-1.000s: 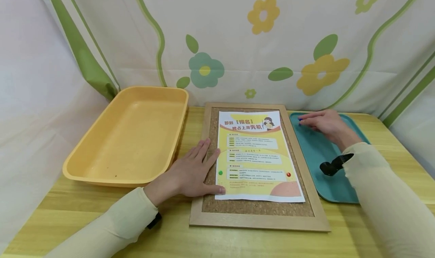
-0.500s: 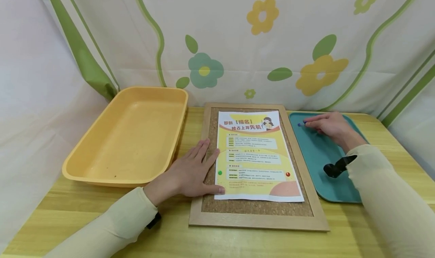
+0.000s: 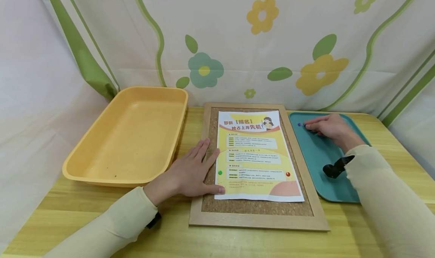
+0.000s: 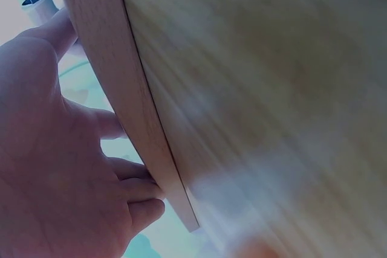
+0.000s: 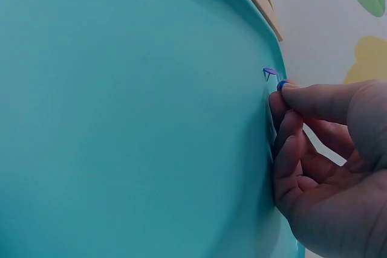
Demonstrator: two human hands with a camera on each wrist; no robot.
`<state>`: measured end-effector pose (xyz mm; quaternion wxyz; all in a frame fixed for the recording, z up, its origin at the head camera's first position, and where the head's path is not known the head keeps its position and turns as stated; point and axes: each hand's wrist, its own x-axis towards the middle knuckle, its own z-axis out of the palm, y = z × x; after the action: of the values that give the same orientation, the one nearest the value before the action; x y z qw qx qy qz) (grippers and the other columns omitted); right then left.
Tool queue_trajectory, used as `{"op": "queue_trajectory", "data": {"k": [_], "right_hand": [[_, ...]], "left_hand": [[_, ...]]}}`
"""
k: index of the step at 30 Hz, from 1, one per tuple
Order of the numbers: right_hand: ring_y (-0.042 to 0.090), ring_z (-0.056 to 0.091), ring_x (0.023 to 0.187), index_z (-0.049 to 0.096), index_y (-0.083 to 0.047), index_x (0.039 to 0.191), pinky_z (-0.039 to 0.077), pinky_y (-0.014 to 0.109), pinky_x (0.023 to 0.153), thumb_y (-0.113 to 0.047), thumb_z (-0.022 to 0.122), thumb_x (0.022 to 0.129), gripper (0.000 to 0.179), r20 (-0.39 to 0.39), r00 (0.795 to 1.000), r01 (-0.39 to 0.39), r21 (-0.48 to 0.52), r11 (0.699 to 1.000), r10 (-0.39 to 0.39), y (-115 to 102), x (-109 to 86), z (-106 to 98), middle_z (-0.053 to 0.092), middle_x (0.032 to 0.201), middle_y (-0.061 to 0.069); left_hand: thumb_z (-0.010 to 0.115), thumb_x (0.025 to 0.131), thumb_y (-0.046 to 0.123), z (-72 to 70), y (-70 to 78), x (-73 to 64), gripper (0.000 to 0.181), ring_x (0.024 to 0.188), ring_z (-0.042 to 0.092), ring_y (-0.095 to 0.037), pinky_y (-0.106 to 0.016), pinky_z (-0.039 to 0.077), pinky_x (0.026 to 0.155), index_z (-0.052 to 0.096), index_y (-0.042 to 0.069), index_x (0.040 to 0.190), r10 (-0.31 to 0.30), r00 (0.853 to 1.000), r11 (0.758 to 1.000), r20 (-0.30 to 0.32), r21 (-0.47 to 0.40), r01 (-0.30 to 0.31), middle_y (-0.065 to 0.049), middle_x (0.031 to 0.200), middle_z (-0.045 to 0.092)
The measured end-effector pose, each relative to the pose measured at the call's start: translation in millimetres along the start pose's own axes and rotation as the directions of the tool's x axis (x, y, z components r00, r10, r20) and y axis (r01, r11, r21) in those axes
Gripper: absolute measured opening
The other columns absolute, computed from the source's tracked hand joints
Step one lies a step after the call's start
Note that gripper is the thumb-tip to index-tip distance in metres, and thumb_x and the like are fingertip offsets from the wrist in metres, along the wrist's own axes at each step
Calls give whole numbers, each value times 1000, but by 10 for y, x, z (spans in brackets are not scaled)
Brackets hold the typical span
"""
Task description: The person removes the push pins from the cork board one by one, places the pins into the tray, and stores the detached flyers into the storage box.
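Observation:
My right hand is over the far left part of the teal tray, its thumb and finger pinching a blue thumbtack. Just beside those fingertips a purple thumbtack lies on the tray. Spread flat, my left hand rests across the left side of the framed corkboard, its thumb and index finger touching the edge of the printed yellow flyer. A green thumbtack and a red thumbtack stand on the lower part of the flyer.
A deep yellow bin stands on the wooden table, left of the corkboard. The tray lies close along the board's right side. Behind everything hangs a white curtain with printed flowers.
My right hand has shifted slightly to the right over the tray, bringing the purple thumbtack into sight beside the blue one. My left hand stays in place on the board.

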<state>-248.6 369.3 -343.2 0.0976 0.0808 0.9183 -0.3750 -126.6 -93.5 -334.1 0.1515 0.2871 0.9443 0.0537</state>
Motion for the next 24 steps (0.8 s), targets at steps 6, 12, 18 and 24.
{"op": "queue_trajectory", "data": {"k": [6, 12, 18, 24], "right_hand": [[21, 57, 103, 70, -5, 139, 53, 27, 76, -32, 67, 106, 43, -19, 999, -26, -13, 1000, 26, -12, 6, 37, 69, 121, 6], [24, 56, 106, 71, -6, 139, 52, 28, 78, -33, 66, 106, 43, -31, 999, -40, -19, 999, 39, -13, 7, 54, 68, 126, 11], [27, 55, 109, 69, -5, 141, 50, 29, 80, -34, 65, 106, 45, -31, 999, -44, -21, 999, 44, 2, -3, 56, 67, 127, 11], [26, 55, 108, 68, -4, 142, 50, 28, 79, -32, 63, 107, 45, -21, 999, -46, -19, 999, 45, 8, -6, 57, 66, 127, 12]], "left_hand": [[59, 92, 80, -5, 4, -6, 113, 168, 1, -38, -53, 18, 135, 17, 12, 172, 0, 1000, 1000, 1, -5, 0, -23, 178, 0], [58, 93, 80, -13, 14, -10, 112, 168, 1, -38, -53, 18, 135, 17, 12, 172, 3, 1000, 1000, 3, 2, -3, -23, 178, 0], [57, 93, 81, -19, 24, -5, 112, 168, 1, -37, -52, 18, 135, 16, 13, 172, 2, 1000, 1000, 8, 8, -2, -23, 178, -1], [57, 93, 82, -13, 27, 7, 112, 168, 0, -37, -52, 18, 135, 15, 14, 172, -1, 1000, 1000, 16, 12, 1, -22, 179, -2]]}}
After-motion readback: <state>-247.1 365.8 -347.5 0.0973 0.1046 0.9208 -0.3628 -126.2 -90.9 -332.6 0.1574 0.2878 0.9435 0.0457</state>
